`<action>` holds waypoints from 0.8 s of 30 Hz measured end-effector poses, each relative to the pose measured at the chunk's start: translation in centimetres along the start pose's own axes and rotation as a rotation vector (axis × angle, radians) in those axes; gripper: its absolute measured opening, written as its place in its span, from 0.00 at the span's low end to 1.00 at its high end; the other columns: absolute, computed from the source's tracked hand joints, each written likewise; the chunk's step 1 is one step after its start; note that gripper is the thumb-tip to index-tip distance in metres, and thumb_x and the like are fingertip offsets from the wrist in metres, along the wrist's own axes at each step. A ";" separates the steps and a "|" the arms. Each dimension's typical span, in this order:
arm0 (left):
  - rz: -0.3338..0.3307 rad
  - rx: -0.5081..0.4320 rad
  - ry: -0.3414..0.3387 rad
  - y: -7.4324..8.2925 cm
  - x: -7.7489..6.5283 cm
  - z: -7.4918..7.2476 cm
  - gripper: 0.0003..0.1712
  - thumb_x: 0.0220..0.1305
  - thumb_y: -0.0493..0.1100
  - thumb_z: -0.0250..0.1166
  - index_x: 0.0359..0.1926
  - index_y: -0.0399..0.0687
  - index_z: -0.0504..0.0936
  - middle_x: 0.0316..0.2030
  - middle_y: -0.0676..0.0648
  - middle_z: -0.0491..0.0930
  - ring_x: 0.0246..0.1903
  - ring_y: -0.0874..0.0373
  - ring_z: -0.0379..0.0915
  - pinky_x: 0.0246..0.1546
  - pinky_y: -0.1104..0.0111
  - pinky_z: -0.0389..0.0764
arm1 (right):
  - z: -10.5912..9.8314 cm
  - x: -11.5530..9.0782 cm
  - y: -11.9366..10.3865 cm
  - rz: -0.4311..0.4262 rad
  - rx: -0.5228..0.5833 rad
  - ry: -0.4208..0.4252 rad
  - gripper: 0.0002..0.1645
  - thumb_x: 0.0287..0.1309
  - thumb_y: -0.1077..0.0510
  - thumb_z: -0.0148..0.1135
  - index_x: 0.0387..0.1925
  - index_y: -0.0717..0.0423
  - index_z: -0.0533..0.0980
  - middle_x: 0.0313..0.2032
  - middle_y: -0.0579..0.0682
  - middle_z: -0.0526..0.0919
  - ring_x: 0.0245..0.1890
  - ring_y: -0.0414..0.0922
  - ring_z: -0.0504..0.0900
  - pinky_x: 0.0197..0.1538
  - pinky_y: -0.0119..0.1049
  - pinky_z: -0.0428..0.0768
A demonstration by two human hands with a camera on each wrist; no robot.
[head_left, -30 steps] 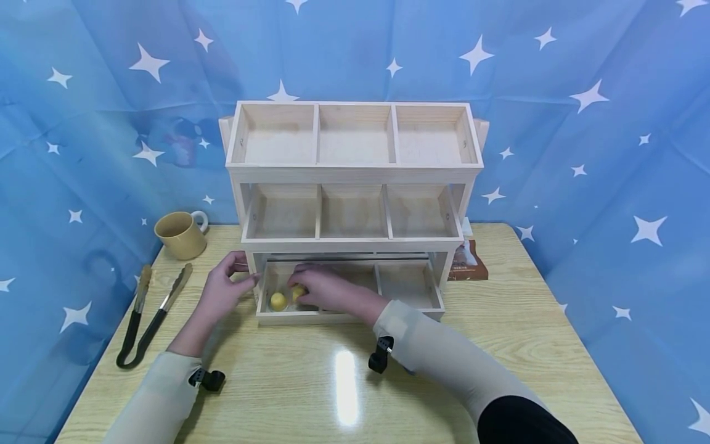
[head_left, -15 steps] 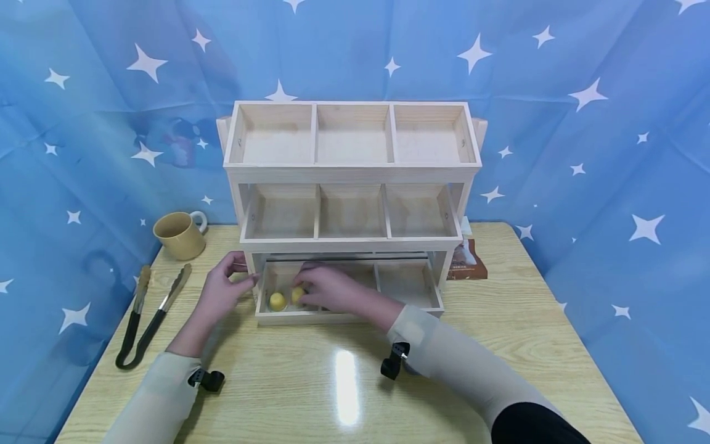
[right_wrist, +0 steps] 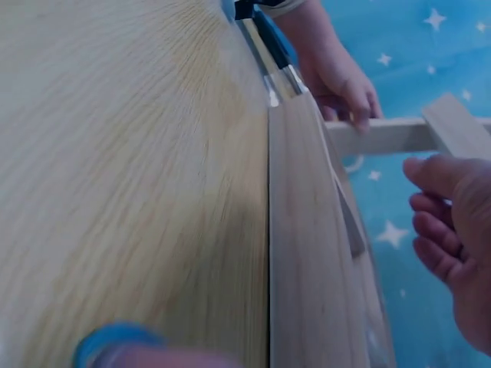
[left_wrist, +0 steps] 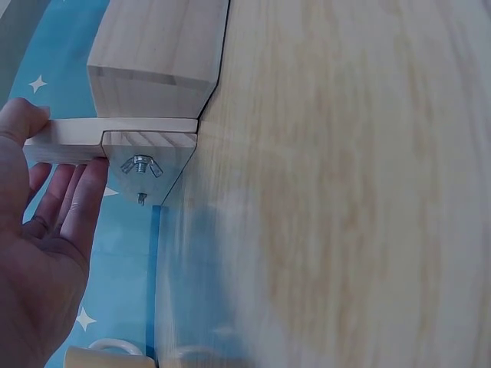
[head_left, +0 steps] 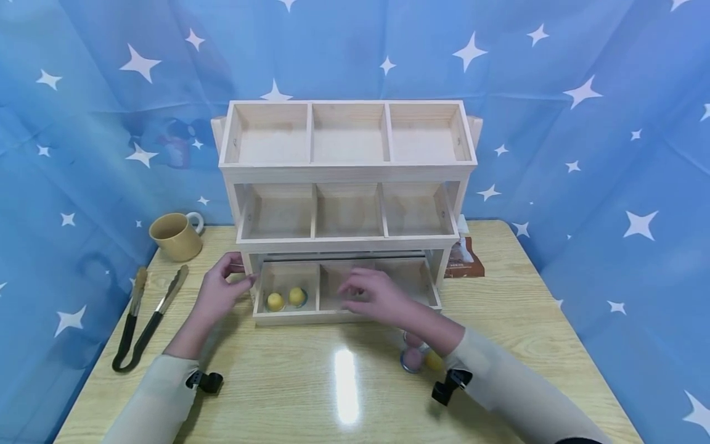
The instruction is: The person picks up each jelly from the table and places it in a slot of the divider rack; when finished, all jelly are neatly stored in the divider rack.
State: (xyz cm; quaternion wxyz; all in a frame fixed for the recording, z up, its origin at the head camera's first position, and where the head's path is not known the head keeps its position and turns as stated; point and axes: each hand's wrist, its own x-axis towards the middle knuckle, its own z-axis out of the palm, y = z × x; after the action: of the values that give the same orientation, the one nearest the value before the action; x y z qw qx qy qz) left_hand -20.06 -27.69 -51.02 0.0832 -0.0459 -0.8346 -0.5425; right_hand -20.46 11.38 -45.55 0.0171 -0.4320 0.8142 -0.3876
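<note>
A pale wooden three-tier rack (head_left: 348, 174) stands at the back of the table, each tray split into three compartments. My left hand (head_left: 217, 295) holds its left upright; the left wrist view shows thumb and fingers on opposite sides of the wooden post (left_wrist: 69, 142). Two small yellow balls (head_left: 275, 301) lie in the bottom tray's left compartment, the right-hand ball (head_left: 297, 297) with a bluish rim under it. My right hand (head_left: 383, 299) hangs over that tray's middle and right part, fingers loosely bent around nothing. In the right wrist view this hand (right_wrist: 468, 238) is also bare.
Pinkish balls (head_left: 413, 359) with blue rims and a yellow ball (head_left: 434, 361) lie on the table, partly under my right forearm. Black-handled tongs (head_left: 148, 330) and a tan mug (head_left: 177, 236) are at the left. A brown packet (head_left: 465, 259) lies behind the rack's right side.
My right hand has let go of the second yellow ball in the left compartment and moved right. The left hand keeps its place on the upright.
</note>
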 end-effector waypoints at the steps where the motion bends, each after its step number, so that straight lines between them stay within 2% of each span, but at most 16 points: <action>1: 0.000 0.001 0.000 0.0 0.0 0.0 0.25 0.75 0.37 0.73 0.67 0.37 0.79 0.58 0.37 0.84 0.53 0.60 0.80 0.62 0.52 0.78 | -0.4 -0.6 0.1 0.003 -0.012 0.006 0.16 0.64 0.63 0.79 0.52 0.60 0.87 0.47 0.50 0.88 0.45 0.50 0.87 0.49 0.46 0.90; 3: 0.001 0.011 -0.001 -0.1 -0.1 -0.1 0.24 0.75 0.38 0.73 0.67 0.38 0.79 0.59 0.38 0.84 0.53 0.60 0.80 0.59 0.59 0.79 | -1.0 -1.9 0.2 0.003 -0.029 0.026 0.15 0.64 0.63 0.79 0.51 0.59 0.87 0.47 0.50 0.88 0.44 0.51 0.87 0.47 0.47 0.89; 6: 0.006 0.019 0.002 -0.2 -0.1 0.0 0.24 0.75 0.37 0.72 0.67 0.38 0.79 0.59 0.39 0.84 0.53 0.61 0.80 0.58 0.61 0.80 | -1.8 -3.8 0.4 0.009 -0.032 0.071 0.14 0.63 0.64 0.80 0.50 0.56 0.87 0.46 0.50 0.88 0.43 0.50 0.86 0.45 0.48 0.89; 10: 0.009 0.007 0.005 -0.2 0.0 0.1 0.24 0.75 0.37 0.72 0.67 0.37 0.79 0.59 0.38 0.84 0.53 0.61 0.80 0.61 0.48 0.78 | -2.6 -6.2 0.5 0.079 -0.025 0.115 0.14 0.64 0.65 0.80 0.49 0.53 0.88 0.46 0.50 0.88 0.44 0.49 0.85 0.46 0.45 0.88; 12: 0.007 0.002 0.005 -0.2 0.0 0.1 0.24 0.75 0.36 0.72 0.67 0.37 0.79 0.59 0.38 0.84 0.53 0.60 0.80 0.62 0.46 0.77 | -3.0 -7.2 0.6 0.110 -0.028 0.131 0.14 0.64 0.65 0.80 0.49 0.53 0.88 0.45 0.50 0.88 0.44 0.48 0.85 0.46 0.43 0.87; 15: -0.002 0.002 0.011 -0.3 0.0 0.0 0.24 0.74 0.36 0.73 0.67 0.38 0.79 0.58 0.39 0.84 0.53 0.61 0.80 0.61 0.48 0.79 | -3.3 -8.4 0.9 0.132 -0.050 0.153 0.12 0.65 0.64 0.80 0.49 0.54 0.88 0.44 0.48 0.88 0.43 0.43 0.84 0.46 0.40 0.86; 19: 0.002 0.006 0.016 -0.3 0.0 0.0 0.24 0.74 0.36 0.73 0.66 0.38 0.79 0.58 0.38 0.84 0.53 0.61 0.80 0.59 0.53 0.80 | -3.6 -9.9 1.2 0.155 -0.071 0.177 0.14 0.63 0.63 0.81 0.47 0.48 0.88 0.44 0.47 0.89 0.42 0.41 0.84 0.46 0.41 0.85; 24: 0.012 0.002 0.009 -0.4 0.1 0.0 0.24 0.74 0.36 0.73 0.66 0.37 0.79 0.59 0.39 0.84 0.53 0.60 0.80 0.59 0.57 0.80 | -3.7 -12.0 1.6 0.175 -0.086 0.212 0.18 0.60 0.64 0.83 0.46 0.43 0.88 0.45 0.43 0.89 0.43 0.44 0.85 0.50 0.43 0.86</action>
State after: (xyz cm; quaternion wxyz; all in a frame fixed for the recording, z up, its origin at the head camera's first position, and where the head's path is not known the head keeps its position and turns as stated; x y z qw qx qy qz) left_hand -20.25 -27.84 -51.36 0.0902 -0.0485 -0.8344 -0.5416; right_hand -15.43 22.75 -47.74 -0.0537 -0.3163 0.8618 -0.3929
